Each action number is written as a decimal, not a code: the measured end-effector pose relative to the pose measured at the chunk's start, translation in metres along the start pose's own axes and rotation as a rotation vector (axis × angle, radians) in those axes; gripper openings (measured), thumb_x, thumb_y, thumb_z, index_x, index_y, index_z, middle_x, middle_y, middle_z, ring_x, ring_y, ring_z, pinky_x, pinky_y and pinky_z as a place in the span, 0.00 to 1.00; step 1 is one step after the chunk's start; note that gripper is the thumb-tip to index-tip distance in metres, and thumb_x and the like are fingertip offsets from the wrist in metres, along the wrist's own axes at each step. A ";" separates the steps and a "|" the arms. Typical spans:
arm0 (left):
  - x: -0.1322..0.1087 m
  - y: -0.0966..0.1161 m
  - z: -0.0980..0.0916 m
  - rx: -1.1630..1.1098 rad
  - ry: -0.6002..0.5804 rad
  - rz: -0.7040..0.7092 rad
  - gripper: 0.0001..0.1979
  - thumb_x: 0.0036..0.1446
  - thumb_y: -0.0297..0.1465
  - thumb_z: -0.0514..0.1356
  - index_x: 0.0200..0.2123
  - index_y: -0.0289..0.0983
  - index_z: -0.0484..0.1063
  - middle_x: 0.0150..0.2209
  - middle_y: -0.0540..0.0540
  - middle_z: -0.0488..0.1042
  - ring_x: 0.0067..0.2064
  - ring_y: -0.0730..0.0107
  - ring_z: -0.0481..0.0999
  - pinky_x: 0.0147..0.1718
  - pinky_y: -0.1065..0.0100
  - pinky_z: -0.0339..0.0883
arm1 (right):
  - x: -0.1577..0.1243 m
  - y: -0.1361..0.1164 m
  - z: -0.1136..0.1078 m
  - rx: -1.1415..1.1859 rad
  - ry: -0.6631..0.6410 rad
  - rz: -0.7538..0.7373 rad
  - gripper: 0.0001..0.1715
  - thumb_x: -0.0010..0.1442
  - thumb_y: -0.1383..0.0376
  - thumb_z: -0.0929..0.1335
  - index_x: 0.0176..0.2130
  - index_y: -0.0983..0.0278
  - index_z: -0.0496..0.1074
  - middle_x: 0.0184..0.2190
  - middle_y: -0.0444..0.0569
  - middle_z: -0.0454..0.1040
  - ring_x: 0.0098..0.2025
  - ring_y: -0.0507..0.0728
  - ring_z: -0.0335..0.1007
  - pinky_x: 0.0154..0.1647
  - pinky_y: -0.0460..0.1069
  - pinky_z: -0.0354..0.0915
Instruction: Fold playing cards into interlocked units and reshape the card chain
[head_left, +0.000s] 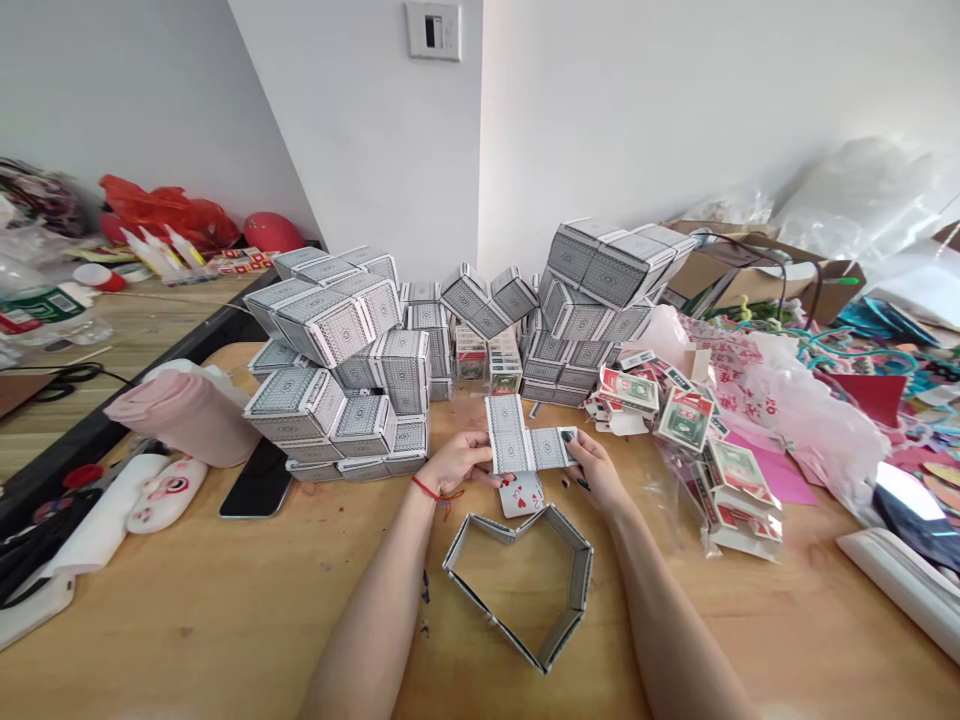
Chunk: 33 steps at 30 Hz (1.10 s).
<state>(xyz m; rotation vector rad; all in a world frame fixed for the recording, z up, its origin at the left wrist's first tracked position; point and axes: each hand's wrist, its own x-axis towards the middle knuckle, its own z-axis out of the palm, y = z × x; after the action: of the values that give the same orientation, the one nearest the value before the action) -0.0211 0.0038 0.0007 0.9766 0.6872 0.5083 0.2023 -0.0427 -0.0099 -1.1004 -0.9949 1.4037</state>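
Note:
Between my hands is a folded playing-card piece (513, 435) with a patterned grey back, one panel standing upright and another reaching to the right. My left hand (459, 460), with a red string at the wrist, grips its left edge. My right hand (592, 468), with dark nails, pinches its right end. Just below lie loose playing cards (521, 496), face up with red hearts. Nearer to me, a heart-shaped frame (583, 580) made of folded cards stands on the wooden table (300, 620) between my forearms.
Stacked card blocks (367, 420) stand on the left, more card blocks (600, 265) at the back right. Torn card boxes (686, 415) and plastic bags (795, 400) crowd the right. A phone (256, 480), a pink roll (187, 410) and a power strip (105, 520) lie left.

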 end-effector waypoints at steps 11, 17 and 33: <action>0.002 0.000 0.003 -0.017 0.090 0.046 0.18 0.49 0.31 0.60 0.45 0.32 0.67 0.35 0.40 0.76 0.31 0.65 0.77 0.25 0.70 0.72 | 0.000 0.001 0.002 -0.009 0.028 -0.038 0.16 0.52 0.51 0.65 0.28 0.61 0.62 0.11 0.33 0.47 0.12 0.45 0.39 0.16 0.44 0.59; 0.007 -0.001 0.005 -0.154 0.182 0.145 0.19 0.54 0.38 0.54 0.47 0.34 0.65 0.38 0.42 0.75 0.35 0.65 0.76 0.28 0.66 0.73 | 0.000 0.000 0.011 -0.073 0.100 -0.098 0.18 0.50 0.49 0.65 0.29 0.62 0.63 0.14 0.35 0.55 0.12 0.45 0.44 0.15 0.45 0.58; 0.012 -0.001 0.020 -0.012 0.343 0.201 0.20 0.42 0.36 0.64 0.37 0.32 0.68 0.36 0.43 0.75 0.29 0.65 0.75 0.22 0.65 0.72 | 0.005 0.010 0.013 -0.116 0.258 -0.114 0.13 0.43 0.56 0.71 0.25 0.63 0.70 0.22 0.43 0.70 0.21 0.50 0.62 0.21 0.45 0.60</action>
<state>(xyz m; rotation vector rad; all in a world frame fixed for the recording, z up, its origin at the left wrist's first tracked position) 0.0022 -0.0004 0.0036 0.9620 0.8948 0.8684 0.1869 -0.0392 -0.0169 -1.2548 -0.9440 1.0924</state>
